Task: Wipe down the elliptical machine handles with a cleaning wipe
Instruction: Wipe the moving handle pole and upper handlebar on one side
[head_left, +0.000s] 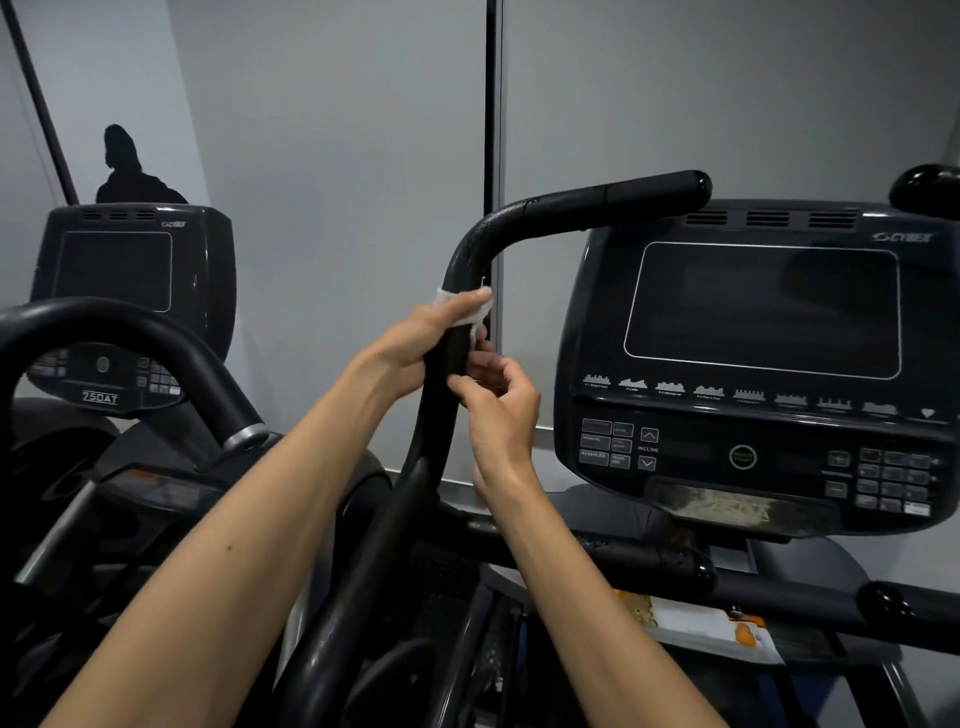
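Fingers of left hand (415, 340) press wipe (470, 306) around handle (467, 249).

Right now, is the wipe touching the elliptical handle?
Touching. The head view shows the wipe wrapped around the handle, pressed on by the left hand.

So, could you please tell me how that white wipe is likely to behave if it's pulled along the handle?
The wipe looks floppy: it drapes around the black handle and follows its curve. It is probably very light, since the left hand pins it with the fingers alone. Its loose edge near the right hand may bunch or slip.
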